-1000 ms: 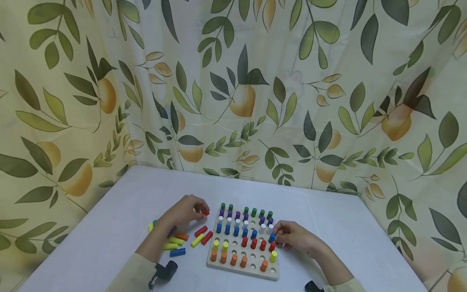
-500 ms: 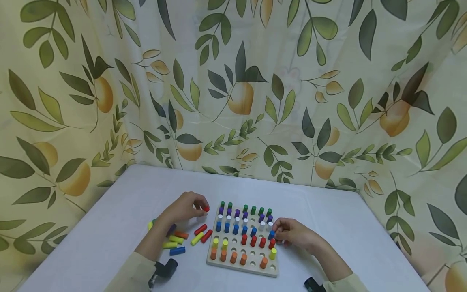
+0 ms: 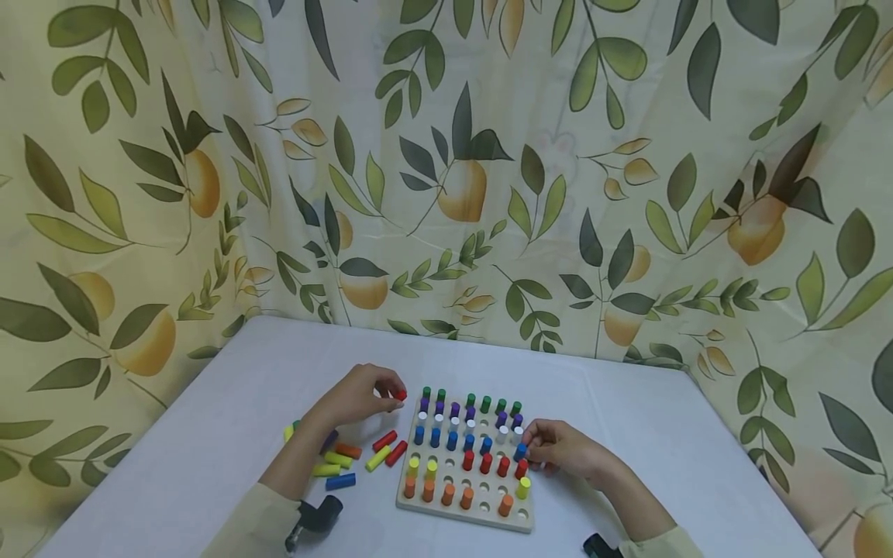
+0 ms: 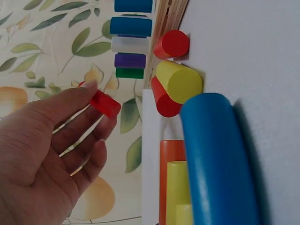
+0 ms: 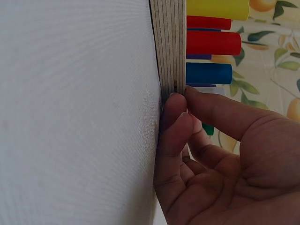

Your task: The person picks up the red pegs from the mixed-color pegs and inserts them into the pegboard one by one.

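Note:
My left hand (image 3: 356, 394) pinches a short red peg (image 4: 107, 104) between thumb and fingers. It is raised above the white table, just left of the board's back corner. The wooden pegboard (image 3: 446, 513) carries upright pegs in coloured rows: green, purple, white, blue, red, yellow and orange, with some bare holes. My right hand (image 3: 570, 451) grips the board's right edge. In the right wrist view its curled fingertips press the layered wooden side (image 5: 169, 51), with the thumb close by a blue peg (image 5: 209, 73).
Loose pegs lie on the table left of the board, including a blue peg (image 3: 340, 481), an orange peg (image 3: 348, 450) and a yellow peg (image 3: 378, 458). Several lie partly behind the left forearm. A leaf-and-fruit patterned curtain (image 3: 460, 256) hangs behind the table (image 3: 600, 395).
My left hand has moved slightly right and up with the red peg, closer to the board's back corner. The right hand stays at the board's edge.

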A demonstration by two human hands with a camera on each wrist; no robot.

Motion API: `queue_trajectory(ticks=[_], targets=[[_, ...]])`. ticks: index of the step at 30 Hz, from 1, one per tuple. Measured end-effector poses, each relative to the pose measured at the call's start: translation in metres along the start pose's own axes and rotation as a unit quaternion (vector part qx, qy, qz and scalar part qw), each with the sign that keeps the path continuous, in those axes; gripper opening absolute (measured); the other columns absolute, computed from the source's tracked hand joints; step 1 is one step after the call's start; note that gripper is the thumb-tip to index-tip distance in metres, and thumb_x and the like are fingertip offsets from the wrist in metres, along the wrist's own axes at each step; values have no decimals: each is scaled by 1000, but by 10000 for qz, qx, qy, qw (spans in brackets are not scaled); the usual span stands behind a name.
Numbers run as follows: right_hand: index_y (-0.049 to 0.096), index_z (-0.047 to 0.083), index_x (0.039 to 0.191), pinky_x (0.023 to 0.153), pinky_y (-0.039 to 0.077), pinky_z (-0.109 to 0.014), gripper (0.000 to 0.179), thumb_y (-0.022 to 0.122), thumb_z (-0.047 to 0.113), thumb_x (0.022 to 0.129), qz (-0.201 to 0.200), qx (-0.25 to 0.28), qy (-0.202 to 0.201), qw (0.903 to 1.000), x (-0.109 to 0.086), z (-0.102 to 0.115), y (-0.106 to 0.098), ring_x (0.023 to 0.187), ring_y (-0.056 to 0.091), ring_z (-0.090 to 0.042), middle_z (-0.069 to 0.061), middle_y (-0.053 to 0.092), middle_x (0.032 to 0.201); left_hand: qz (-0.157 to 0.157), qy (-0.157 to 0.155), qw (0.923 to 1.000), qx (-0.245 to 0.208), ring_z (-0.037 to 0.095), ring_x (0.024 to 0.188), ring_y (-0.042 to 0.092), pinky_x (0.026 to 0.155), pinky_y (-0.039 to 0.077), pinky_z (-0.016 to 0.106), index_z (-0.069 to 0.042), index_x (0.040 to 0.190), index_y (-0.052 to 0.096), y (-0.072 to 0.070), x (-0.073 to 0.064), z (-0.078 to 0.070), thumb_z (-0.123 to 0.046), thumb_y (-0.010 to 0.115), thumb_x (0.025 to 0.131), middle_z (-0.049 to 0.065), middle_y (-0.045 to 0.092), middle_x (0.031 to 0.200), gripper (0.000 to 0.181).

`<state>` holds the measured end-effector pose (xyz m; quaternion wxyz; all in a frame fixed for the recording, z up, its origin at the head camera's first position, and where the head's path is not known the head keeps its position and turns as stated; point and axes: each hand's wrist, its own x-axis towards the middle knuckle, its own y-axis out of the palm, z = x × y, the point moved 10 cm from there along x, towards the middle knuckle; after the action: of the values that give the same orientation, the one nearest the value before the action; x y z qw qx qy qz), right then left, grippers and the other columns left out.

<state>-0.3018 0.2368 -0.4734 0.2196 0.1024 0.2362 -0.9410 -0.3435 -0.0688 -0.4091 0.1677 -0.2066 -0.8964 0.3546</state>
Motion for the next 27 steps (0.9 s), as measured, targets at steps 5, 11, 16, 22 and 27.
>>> queue_trajectory(ticks=[5, 11, 16, 22, 27], targets=[[62, 2, 107, 67, 49, -32, 11, 65, 0, 97, -40, -34, -21, 10000, 0, 0, -1, 78, 57, -23, -9, 60, 89, -22, 3, 10000, -38, 14, 79, 64, 75, 57, 31, -5, 106, 76, -3, 0, -5, -6, 79, 92, -8, 69, 85, 14], [62, 2, 107, 67, 49, -31, 11, 66, 1, 97, -53, -50, -49, 10000, 1, -1, -1, 78, 57, -22, -8, 60, 89, -9, 53, 10000, 7, 14, 81, 62, 75, 56, 30, -6, 105, 76, -4, -1, -12, -7, 80, 91, -9, 68, 85, 14], [62, 2, 108, 67, 49, -32, 12, 65, 1, 97, -65, -59, -21, 10000, 1, -1, -1, 78, 57, -23, -8, 60, 89, -21, 101, 9999, 25, 14, 82, 62, 75, 56, 30, -6, 105, 76, -6, -1, -17, -7, 80, 91, -10, 68, 85, 15], [61, 2, 108, 67, 49, -32, 12, 65, 0, 97, -35, -37, 38, 10000, 0, -2, -1, 79, 57, -23, -8, 59, 89, -16, 104, 9999, 51, 14, 83, 62, 75, 56, 30, -9, 103, 76, -7, -1, -21, -8, 81, 91, -10, 68, 86, 13], [61, 2, 108, 67, 49, -32, 12, 65, 0, 96, -1, -21, -5, 10000, 1, -1, -1, 79, 57, -23, -9, 60, 90, -46, 99, 9999, 9, 14, 82, 63, 75, 56, 30, -8, 103, 76, -9, -3, -26, -8, 81, 90, -10, 68, 85, 14]])
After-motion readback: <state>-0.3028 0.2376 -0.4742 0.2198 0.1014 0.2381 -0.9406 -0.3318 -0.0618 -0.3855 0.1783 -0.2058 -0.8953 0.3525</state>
